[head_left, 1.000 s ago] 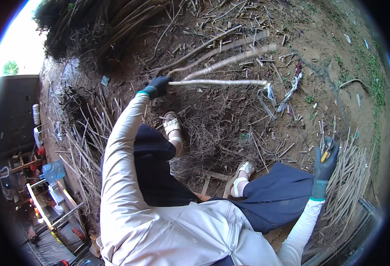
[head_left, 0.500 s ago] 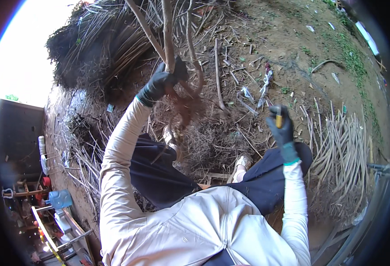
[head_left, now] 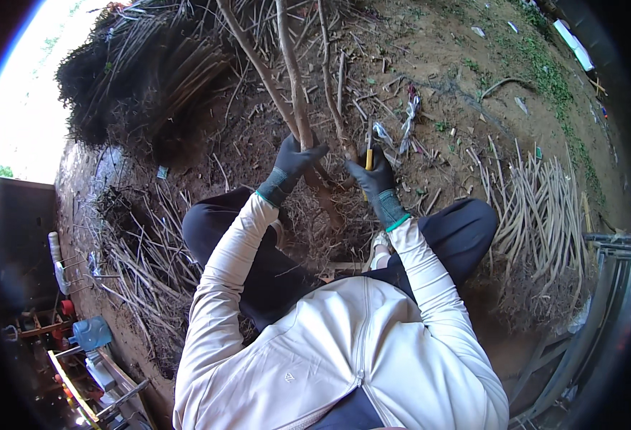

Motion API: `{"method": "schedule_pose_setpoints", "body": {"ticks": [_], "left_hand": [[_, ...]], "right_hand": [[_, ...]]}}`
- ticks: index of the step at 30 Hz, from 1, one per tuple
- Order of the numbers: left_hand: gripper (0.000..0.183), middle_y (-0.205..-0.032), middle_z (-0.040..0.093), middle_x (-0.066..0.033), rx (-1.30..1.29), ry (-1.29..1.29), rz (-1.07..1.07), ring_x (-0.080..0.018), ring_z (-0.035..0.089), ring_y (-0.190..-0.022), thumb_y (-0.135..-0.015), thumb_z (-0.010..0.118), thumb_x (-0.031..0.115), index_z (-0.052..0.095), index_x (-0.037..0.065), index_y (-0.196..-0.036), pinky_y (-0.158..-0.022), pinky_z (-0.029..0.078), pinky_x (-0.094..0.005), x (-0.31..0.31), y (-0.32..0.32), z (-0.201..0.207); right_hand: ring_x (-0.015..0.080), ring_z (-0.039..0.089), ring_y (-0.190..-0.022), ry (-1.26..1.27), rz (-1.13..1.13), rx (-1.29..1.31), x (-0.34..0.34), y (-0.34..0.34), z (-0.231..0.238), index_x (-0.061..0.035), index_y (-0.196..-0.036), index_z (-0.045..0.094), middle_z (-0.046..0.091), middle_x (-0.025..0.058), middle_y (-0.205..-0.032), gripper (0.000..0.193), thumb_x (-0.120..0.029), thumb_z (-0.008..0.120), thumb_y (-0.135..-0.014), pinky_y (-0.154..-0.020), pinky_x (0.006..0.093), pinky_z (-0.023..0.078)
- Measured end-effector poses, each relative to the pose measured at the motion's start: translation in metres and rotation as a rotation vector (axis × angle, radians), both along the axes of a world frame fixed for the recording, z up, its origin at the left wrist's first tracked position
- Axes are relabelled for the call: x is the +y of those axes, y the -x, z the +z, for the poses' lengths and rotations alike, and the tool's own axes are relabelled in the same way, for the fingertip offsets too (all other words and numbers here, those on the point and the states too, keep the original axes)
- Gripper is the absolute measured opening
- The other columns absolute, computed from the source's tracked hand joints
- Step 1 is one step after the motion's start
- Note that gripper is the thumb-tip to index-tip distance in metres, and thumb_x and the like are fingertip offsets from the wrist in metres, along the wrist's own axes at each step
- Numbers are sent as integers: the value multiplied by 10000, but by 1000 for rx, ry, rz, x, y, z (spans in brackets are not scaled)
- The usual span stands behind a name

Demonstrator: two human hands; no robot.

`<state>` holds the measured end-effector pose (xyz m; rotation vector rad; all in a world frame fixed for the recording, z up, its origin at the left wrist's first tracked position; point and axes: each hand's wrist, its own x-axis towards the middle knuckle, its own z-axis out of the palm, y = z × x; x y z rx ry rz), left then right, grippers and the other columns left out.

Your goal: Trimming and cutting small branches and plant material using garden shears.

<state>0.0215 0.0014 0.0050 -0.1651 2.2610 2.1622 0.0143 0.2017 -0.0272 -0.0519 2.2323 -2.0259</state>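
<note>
My left hand [head_left: 299,156], in a dark glove, is closed round the base of a rooted sapling [head_left: 292,79] with bare, forked brown stems. Its tangled roots [head_left: 320,193] hang between my knees. Gloved as well, my right hand [head_left: 376,175] is wrapped round a small yellow-handled tool [head_left: 369,159] with a thin, knife-like grey upper part. That hand is beside the sapling's right stem [head_left: 335,118] and appears to touch it. Its fingertips are partly hidden.
A large heap of bundled saplings [head_left: 150,79] lies far left. Loose sticks [head_left: 150,265] are at my left, and a laid-out bundle [head_left: 537,215] is at my right. White plastic strips [head_left: 410,118] lie ahead. A metal frame [head_left: 609,287] stands at the right edge.
My right hand has moved left with the yellow-handled tool, up to the sapling's right stem. My left hand and the sapling have come slightly right and lower; the roots have stopped blurring.
</note>
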Motion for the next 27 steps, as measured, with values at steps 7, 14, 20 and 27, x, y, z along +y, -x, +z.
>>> {"method": "schedule_pose_setpoints", "body": {"ticks": [7,14,20,27], "left_hand": [[355,-794,588,-7,77,-9,149,-94,546,-705,-715,768,119,508,31,-940,-667,471,-273,4,6,-28],[268,-824,597,-15,78,-83,-29,-94,553,-733,-750,746,118,533,40,-892,-664,479,-268,3,2,-18],[305,-688,581,-24,-7,-129,229,-127,560,-608,-753,752,204,546,18,-879,-543,475,-283,28,10,-40],[279,-682,605,-116,-135,45,939,-204,570,-584,-671,643,125,555,-25,-888,-543,449,-346,23,45,-93]], "right_hand": [[72,450,-617,75,-73,24,2,-14,8,-101,-823,475,455,-40,-691,326,-168,769,-700,-581,247,428],[75,505,-612,243,100,-86,16,-7,33,-104,-910,514,520,-33,-752,306,-95,744,-708,-585,237,444],[96,566,-656,351,19,-169,-6,14,22,-115,-855,540,572,-18,-740,220,-85,723,-736,-589,239,478],[68,530,-733,335,79,-104,-55,-34,-15,-112,-921,550,541,-48,-811,216,-73,709,-779,-656,243,457]]}}
